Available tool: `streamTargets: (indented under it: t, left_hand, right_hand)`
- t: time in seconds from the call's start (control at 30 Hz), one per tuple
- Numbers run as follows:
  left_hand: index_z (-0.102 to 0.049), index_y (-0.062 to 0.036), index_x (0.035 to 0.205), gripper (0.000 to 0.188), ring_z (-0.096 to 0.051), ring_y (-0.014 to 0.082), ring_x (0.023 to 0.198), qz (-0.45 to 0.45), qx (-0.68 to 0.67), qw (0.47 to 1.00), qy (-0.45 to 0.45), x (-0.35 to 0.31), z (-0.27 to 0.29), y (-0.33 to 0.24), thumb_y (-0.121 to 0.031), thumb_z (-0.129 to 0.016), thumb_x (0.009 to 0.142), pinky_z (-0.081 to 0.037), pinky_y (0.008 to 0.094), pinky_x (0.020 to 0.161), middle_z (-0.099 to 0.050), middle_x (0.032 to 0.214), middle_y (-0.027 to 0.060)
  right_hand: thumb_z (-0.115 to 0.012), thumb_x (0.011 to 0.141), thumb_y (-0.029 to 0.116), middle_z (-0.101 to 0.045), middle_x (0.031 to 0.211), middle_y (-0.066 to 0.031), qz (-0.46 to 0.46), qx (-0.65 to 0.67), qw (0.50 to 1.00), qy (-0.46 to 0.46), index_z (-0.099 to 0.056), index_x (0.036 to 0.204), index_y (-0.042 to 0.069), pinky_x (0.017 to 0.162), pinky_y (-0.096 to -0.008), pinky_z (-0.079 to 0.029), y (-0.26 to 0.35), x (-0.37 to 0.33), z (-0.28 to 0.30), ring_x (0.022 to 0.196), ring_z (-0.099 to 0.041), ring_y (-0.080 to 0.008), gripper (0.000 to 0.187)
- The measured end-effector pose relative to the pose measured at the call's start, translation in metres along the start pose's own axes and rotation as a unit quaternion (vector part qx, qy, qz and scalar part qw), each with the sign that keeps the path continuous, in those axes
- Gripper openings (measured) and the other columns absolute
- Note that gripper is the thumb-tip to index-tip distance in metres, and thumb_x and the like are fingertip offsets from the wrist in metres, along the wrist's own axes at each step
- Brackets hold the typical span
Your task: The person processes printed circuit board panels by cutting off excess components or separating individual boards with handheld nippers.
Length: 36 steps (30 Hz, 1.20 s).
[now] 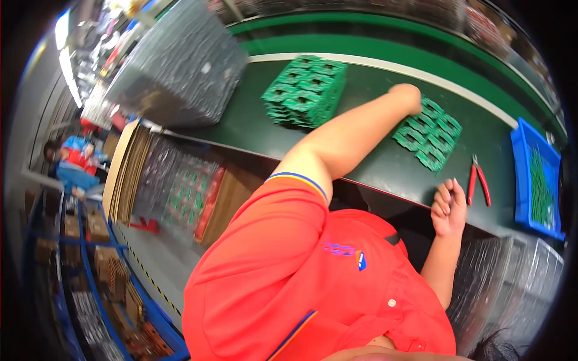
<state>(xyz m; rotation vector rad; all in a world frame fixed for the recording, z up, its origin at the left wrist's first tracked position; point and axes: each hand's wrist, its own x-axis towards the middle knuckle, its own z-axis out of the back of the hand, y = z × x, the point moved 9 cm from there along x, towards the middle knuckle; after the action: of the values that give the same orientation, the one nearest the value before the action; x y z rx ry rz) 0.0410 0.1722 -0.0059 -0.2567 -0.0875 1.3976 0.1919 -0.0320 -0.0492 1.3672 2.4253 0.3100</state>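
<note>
A small group of green circuit board panels (428,135) lies on the dark green worktable. My left hand (406,99) reaches across to their upper left edge, its back toward me and its fingers hidden. Near the table's front edge, my right hand (449,207) is raised with its fingers curled in, and nothing shows in them. Just right of it lie pliers with red handles (479,183), jaws pointing away from me. A tall stack of similar green circuit board panels (306,90) stands to the left, beyond my left forearm.
A blue bin (521,174) with thin green strips is at the table's right end. A high grey, plastic-looking stack (186,66) stands at the left end. Below it are cardboard sheets (125,174); clear plastic trays (494,283) sit at lower right. Another person (78,159) is far left.
</note>
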Motion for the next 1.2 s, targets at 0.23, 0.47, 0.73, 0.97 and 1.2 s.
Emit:
streamTargets:
  t: [0.23, 0.47, 0.73, 0.97, 1.2]
  left_hand:
    - [-0.059, -0.0027, 0.085, 0.011, -0.064, 0.0250, 0.067, 0.095, -0.720, 0.685, 0.048, -0.035, -0.045, 0.024, -0.011, -0.055, 0.080, -0.045, 0.0420, 0.060, -0.063, 0.078, 0.0083]
    - [-0.056, -0.0016, 0.097, 0.016, -0.062, 0.0260, 0.078, 0.102, -0.840, 0.530, 0.050, -0.045, -0.064, 0.021, -0.005, -0.048, 0.084, -0.051, 0.0475, 0.069, -0.061, 0.091, 0.0143]
    - [-0.048, -0.0077, 0.119, 0.061, -0.052, 0.0377, 0.100, -0.090, -0.933, 0.308, 0.163, -0.109, 0.016, -0.005, -0.055, -0.034, 0.084, -0.039, 0.0545, 0.087, -0.051, 0.117, 0.0161]
    - [-0.041, -0.0078, 0.126, 0.076, -0.044, 0.0405, 0.110, -0.173, -0.953, 0.091, 0.234, -0.134, 0.032, -0.019, -0.067, -0.024, 0.081, -0.030, 0.0565, 0.094, -0.045, 0.124, 0.0162]
    - [-0.046, -0.0090, 0.120, 0.076, -0.050, 0.0373, 0.102, -0.162, -0.959, 0.127, 0.195, -0.142, 0.044, -0.012, -0.069, -0.025, 0.079, -0.040, 0.0525, 0.084, -0.051, 0.116, 0.0146]
  right_hand:
    - [-0.033, 0.095, 0.022, -0.037, 0.064, -0.0030, -0.039, 0.037, 0.997, 0.060, -0.041, 0.084, 0.005, 0.033, -0.0208, -0.022, -0.002, 0.002, 0.010, 0.042, -0.029, -0.0091, 0.022]
    - [-0.031, 0.095, 0.020, -0.036, 0.064, -0.0039, -0.051, 0.015, 0.994, 0.092, -0.041, 0.083, 0.004, 0.031, -0.0212, -0.020, 0.001, 0.008, 0.001, 0.041, -0.028, -0.0096, 0.023]
    - [-0.031, 0.095, 0.018, -0.036, 0.066, -0.0043, -0.020, 0.018, 0.994, 0.110, -0.040, 0.084, 0.003, 0.032, -0.0207, -0.021, 0.024, 0.002, 0.003, 0.041, -0.027, -0.0093, 0.021]
    - [-0.032, 0.095, 0.023, -0.036, 0.066, -0.0042, -0.025, -0.021, 0.996, 0.089, -0.040, 0.081, 0.004, 0.031, -0.0203, -0.020, 0.009, 0.009, -0.001, 0.041, -0.027, -0.0087, 0.026]
    - [-0.032, 0.096, 0.027, -0.032, 0.064, -0.0011, -0.057, -0.078, 0.995, 0.002, -0.038, 0.078, 0.008, 0.032, -0.0184, -0.020, -0.038, 0.007, -0.011, 0.043, -0.026, -0.0074, 0.027]
